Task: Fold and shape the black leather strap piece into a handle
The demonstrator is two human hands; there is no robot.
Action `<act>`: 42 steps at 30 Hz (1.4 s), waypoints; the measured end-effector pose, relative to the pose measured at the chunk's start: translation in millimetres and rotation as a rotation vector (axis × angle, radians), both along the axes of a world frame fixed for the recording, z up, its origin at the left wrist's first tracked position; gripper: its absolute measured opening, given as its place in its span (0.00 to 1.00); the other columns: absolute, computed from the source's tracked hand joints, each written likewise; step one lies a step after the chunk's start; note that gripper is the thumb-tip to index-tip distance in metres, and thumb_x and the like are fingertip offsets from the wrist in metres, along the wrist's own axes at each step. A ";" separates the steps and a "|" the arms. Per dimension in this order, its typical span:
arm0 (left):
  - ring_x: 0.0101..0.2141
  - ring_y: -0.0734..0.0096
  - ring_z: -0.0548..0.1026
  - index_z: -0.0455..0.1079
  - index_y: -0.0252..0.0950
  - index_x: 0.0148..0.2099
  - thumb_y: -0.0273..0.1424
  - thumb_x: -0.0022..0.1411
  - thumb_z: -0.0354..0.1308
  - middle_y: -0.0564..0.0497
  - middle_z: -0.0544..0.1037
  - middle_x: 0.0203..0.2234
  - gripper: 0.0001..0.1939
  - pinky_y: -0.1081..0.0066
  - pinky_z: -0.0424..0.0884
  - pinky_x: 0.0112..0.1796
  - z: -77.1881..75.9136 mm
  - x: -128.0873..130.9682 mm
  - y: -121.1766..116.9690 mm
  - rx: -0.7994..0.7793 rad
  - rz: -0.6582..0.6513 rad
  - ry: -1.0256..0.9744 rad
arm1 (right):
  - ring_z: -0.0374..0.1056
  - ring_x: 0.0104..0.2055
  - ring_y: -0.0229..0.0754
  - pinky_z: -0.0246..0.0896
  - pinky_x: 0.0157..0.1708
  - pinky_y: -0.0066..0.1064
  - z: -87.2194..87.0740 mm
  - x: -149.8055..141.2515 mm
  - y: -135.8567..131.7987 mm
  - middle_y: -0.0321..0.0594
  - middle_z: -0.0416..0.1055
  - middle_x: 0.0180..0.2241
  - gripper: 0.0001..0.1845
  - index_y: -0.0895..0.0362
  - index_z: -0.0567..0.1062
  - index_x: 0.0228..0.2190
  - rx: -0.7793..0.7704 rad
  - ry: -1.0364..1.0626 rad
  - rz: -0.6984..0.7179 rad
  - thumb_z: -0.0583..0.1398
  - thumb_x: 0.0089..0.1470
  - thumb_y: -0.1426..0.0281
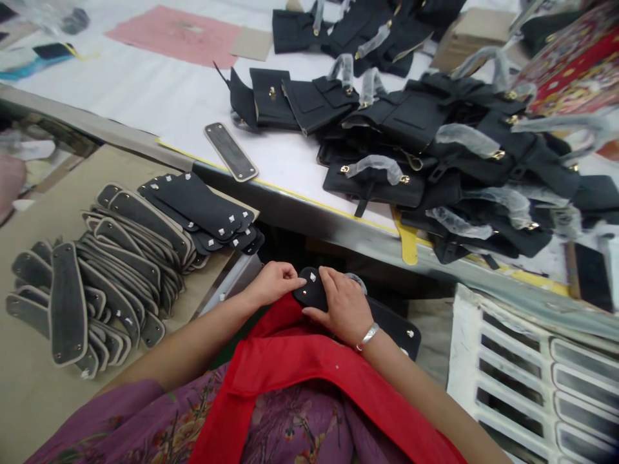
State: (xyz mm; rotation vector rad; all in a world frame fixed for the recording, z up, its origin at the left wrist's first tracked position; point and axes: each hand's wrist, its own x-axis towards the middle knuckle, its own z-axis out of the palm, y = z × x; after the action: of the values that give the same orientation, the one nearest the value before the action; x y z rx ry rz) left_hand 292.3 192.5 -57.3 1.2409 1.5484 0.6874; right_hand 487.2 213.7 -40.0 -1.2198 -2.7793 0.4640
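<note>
A long black leather panel [391, 322] with rounded ends and metal studs at both ends lies across my lap, over the red apron. My right hand [345, 303] grips it near its left end, fingers over the top and thumb along the near side. With fingers curled, my left hand [278, 282] pinches the left tip of the panel, its thumb beside a stud. Two studs show between my hands, one with a whitish covering. The middle of the panel is hidden under my right hand and wrist.
Left, a board [188, 335] carries stacked grey-backed panels [120, 270] and black panels [193, 200]. One loose panel [231, 151] lies on the white table [178, 116]. Black bags [401, 122] with wrapped handles crowd its right side. A white slatted crate [512, 361] stands lower right.
</note>
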 end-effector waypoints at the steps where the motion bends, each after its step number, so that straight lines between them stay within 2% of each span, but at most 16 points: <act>1: 0.20 0.78 0.63 0.65 0.32 0.23 0.40 0.51 0.58 0.55 0.67 0.17 0.16 0.76 0.57 0.22 -0.4 0.2 0.1 -0.001 -0.001 -0.011 | 0.56 0.52 0.54 0.53 0.49 0.43 0.6 -0.1 0.1 0.55 0.59 0.54 0.45 0.64 0.58 0.55 -0.002 -0.004 0.000 0.59 0.45 0.48; 9: 0.19 0.79 0.59 0.63 0.33 0.23 0.39 0.52 0.57 0.57 0.64 0.16 0.15 0.77 0.54 0.21 1.7 -1.6 3.7 -0.010 -0.025 -0.017 | 0.56 0.52 0.53 0.53 0.49 0.43 2.9 -2.4 1.5 0.54 0.59 0.54 0.45 0.66 0.58 0.56 -0.019 -0.026 0.003 0.59 0.46 0.49; 15: 0.20 0.78 0.61 0.62 0.34 0.24 0.39 0.54 0.54 0.57 0.64 0.17 0.15 0.76 0.55 0.22 -1.8 -1.2 5.6 0.040 -0.103 0.151 | 0.56 0.53 0.55 0.53 0.50 0.46 1.3 -3.0 3.0 0.55 0.58 0.54 0.48 0.65 0.57 0.56 -0.059 0.013 -0.011 0.61 0.43 0.47; 19: 0.23 0.74 0.66 0.63 0.36 0.29 0.41 0.55 0.54 0.56 0.68 0.21 0.13 0.74 0.59 0.24 7.3 -6.9 6.9 0.096 -0.209 0.347 | 0.54 0.56 0.53 0.52 0.54 0.44 19.2 34.0 6.2 0.55 0.57 0.55 0.49 0.65 0.55 0.57 -0.057 0.124 -0.018 0.59 0.43 0.46; 21: 0.28 0.70 0.70 0.64 0.36 0.36 0.42 0.55 0.55 0.53 0.71 0.28 0.14 0.72 0.65 0.29 18.4 -6.5 8.1 0.172 -0.199 0.424 | 0.53 0.57 0.53 0.52 0.55 0.45 29.0 63.6 4.8 0.56 0.56 0.55 0.48 0.65 0.53 0.58 0.006 0.141 -0.098 0.57 0.46 0.45; 23: 0.38 0.65 0.71 0.63 0.36 0.44 0.42 0.56 0.54 0.48 0.71 0.37 0.18 0.67 0.68 0.38 29.6 0.7 9.9 0.312 -0.195 0.464 | 0.54 0.56 0.54 0.52 0.54 0.47 33.6 90.5 0.1 0.57 0.57 0.55 0.49 0.66 0.53 0.57 0.059 0.111 -0.171 0.56 0.46 0.44; 25: 0.46 0.61 0.68 0.60 0.35 0.51 0.42 0.56 0.54 0.44 0.69 0.45 0.24 0.62 0.65 0.47 36.5 15.6 12.4 0.475 -0.298 0.468 | 0.54 0.56 0.56 0.50 0.55 0.48 31.5 107.4 -6.6 0.59 0.57 0.54 0.51 0.67 0.53 0.57 0.073 0.064 -0.184 0.56 0.44 0.43; 27: 0.52 0.56 0.63 0.55 0.34 0.57 0.46 0.53 0.57 0.40 0.65 0.51 0.33 0.57 0.60 0.52 36.2 34.9 15.2 0.610 -0.510 0.464 | 0.52 0.56 0.57 0.47 0.56 0.50 24.4 112.8 -12.6 0.60 0.56 0.55 0.54 0.68 0.53 0.57 0.062 0.028 -0.156 0.56 0.41 0.41; 29: 0.55 0.52 0.59 0.52 0.33 0.59 0.52 0.48 0.59 0.37 0.62 0.55 0.44 0.54 0.54 0.55 29.9 52.5 18.6 0.677 -0.715 0.489 | 0.52 0.57 0.57 0.45 0.56 0.51 16.1 110.3 -16.0 0.60 0.56 0.55 0.55 0.68 0.54 0.57 0.040 0.005 -0.130 0.56 0.39 0.40; 31: 0.55 0.50 0.60 0.52 0.31 0.60 0.55 0.43 0.60 0.35 0.62 0.55 0.49 0.53 0.52 0.55 21.5 63.4 22.5 0.677 -0.847 0.552 | 0.54 0.55 0.57 0.46 0.55 0.50 9.7 105.4 -16.8 0.60 0.58 0.53 0.55 0.68 0.56 0.56 0.012 -0.015 -0.122 0.57 0.39 0.39; 34: 0.49 0.51 0.65 0.55 0.29 0.57 0.55 0.42 0.59 0.36 0.66 0.51 0.48 0.56 0.57 0.51 13.9 66.1 27.6 0.630 -0.908 0.643 | 0.57 0.51 0.56 0.49 0.52 0.47 5.7 101.3 -15.8 0.59 0.61 0.51 0.54 0.68 0.56 0.56 -0.034 -0.038 -0.126 0.56 0.39 0.40; 42: 0.43 0.53 0.66 0.58 0.27 0.55 0.54 0.48 0.55 0.36 0.68 0.45 0.41 0.59 0.59 0.44 15.9 64.3 28.0 0.598 -0.926 0.725 | 0.58 0.48 0.56 0.51 0.45 0.45 4.1 102.3 -15.7 0.59 0.61 0.49 0.51 0.66 0.57 0.55 -0.053 -0.110 -0.119 0.55 0.42 0.40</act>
State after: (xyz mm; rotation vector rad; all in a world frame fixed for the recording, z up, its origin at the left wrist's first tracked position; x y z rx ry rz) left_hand 356.6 220.5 -41.4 2.6143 1.0690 0.0441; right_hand 589.6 198.0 -35.8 -1.4546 -2.7793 0.4779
